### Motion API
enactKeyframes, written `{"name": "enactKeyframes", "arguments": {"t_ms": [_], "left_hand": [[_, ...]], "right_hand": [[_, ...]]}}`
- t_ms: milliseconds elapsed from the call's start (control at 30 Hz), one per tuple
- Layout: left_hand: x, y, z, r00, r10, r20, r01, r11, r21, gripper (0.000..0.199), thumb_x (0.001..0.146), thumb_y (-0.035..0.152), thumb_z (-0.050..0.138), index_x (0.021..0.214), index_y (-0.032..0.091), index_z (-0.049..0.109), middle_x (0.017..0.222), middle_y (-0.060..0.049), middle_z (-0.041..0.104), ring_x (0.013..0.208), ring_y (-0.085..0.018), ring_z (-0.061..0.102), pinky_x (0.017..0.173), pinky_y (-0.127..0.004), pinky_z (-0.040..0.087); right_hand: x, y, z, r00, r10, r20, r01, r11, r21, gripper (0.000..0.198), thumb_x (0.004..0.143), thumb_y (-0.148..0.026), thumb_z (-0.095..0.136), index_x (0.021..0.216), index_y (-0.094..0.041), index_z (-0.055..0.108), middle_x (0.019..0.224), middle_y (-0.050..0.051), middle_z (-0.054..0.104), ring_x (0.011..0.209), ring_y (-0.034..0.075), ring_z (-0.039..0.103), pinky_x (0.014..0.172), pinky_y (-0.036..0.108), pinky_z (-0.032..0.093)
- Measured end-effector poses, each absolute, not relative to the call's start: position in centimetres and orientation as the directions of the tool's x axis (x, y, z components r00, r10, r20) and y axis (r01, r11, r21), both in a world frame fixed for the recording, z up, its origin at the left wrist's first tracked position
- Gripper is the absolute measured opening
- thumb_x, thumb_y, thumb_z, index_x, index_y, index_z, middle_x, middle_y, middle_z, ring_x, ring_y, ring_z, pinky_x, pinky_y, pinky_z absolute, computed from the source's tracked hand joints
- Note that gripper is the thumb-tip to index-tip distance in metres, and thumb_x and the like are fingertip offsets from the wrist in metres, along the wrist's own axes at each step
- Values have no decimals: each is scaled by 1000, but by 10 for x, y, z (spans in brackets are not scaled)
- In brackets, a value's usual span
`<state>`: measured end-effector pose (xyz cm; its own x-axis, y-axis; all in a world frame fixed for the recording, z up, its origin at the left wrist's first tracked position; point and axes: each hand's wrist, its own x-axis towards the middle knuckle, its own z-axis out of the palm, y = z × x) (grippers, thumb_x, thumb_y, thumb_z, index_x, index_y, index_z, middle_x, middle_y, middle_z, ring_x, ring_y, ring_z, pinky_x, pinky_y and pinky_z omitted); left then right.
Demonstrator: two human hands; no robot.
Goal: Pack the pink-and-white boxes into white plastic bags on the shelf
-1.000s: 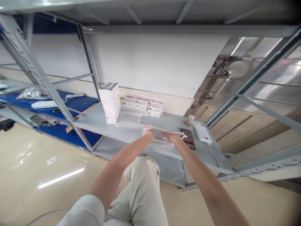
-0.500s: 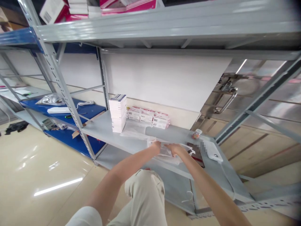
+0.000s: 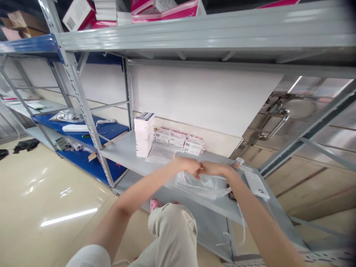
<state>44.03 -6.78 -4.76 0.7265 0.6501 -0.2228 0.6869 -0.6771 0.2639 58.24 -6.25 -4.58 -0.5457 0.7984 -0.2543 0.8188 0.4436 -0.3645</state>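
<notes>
Both of my hands meet over the grey shelf, with a clear plastic bag (image 3: 204, 185) hanging below them onto the shelf's front part. My left hand (image 3: 189, 166) is closed on the bag's upper edge. Pressed against it, my right hand (image 3: 213, 168) is closed on the same edge. Fine finger detail is blurred. Behind the hands stand several small white and pink boxes (image 3: 179, 141) wrapped in clear plastic. A tall stack of white boxes (image 3: 144, 135) with a dark blue top rises to the left, beside another flat piece of clear plastic (image 3: 160, 152).
On the right lie a white device (image 3: 256, 185) with a cable and a small clear container (image 3: 237, 162). A dark phone-like object is partly covered by the bag and my right arm. Overhead runs a grey shelf beam (image 3: 194, 35); a perforated upright (image 3: 80, 92) stands left.
My hands have risen and come together, lifting the bag's edge. The bag now hangs bunched beneath them. My view has shifted slightly left.
</notes>
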Motion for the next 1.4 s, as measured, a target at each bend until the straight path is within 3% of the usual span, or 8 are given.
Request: {"name": "enactKeyframes", "arguments": {"t_ms": [100,167,333,433,600,1000,1200,1400], "left_hand": [[384,-69,-16,837,548,1,501,-766,404,24,82,37,66,98,20,69,108,-5,69,101,-20,61,88,-27,45],[341,-64,-1,768,621,154,534,-755,379,35,83,36,64,115,22,64,130,-6,60,119,-22,54,101,-30,40],[245,-30,1,303,876,375,941,-336,26,65,78,32,70,138,20,47,155,-14,31,143,-33,26,115,-50,21],[208,-8,-8,296,886,357,955,-269,-123,79,70,29,78,141,22,44,157,-13,28,144,-34,24,116,-50,16],[188,4,-18,265,868,420,963,-213,-168,102,63,34,84,149,25,29,154,-15,33,139,-34,35,110,-44,30],[182,-16,-17,443,806,391,886,-328,-327,77,65,27,81,134,16,48,145,-18,46,131,-33,45,108,-41,32],[183,-64,11,448,758,474,889,-434,-146,65,67,28,73,126,19,50,130,-13,57,119,-28,54,102,-37,40],[201,-143,61,351,820,452,845,-485,224,62,66,41,71,121,21,50,98,-2,63,83,-18,60,76,-28,48]], "right_hand": [[580,-68,-13,-758,623,-193,614,583,-532,36,82,-39,54,110,-21,68,108,6,71,96,24,66,86,33,51],[571,-67,4,-758,651,-44,574,634,-518,48,86,-40,52,131,-23,56,125,8,65,109,25,62,93,35,49],[508,-38,16,-751,626,209,600,779,-182,52,88,-25,54,139,-26,49,143,7,51,130,26,47,107,41,38],[457,-11,10,-776,576,256,597,803,2,57,86,-15,54,142,-24,44,146,9,47,132,26,43,106,42,37],[409,25,-2,-830,528,181,557,807,199,52,86,-10,55,136,-20,49,141,13,51,131,27,44,104,46,36],[414,49,-48,-773,618,141,619,784,-38,55,87,-13,56,141,-23,47,149,10,44,138,27,38,110,46,34],[409,33,-26,-703,528,477,523,838,-157,95,79,-22,69,154,-31,11,161,10,12,147,29,17,113,54,27],[420,-45,-3,-782,312,539,254,950,-180,116,67,-42,81,155,-26,7,157,13,25,146,31,18,118,53,18]]}}
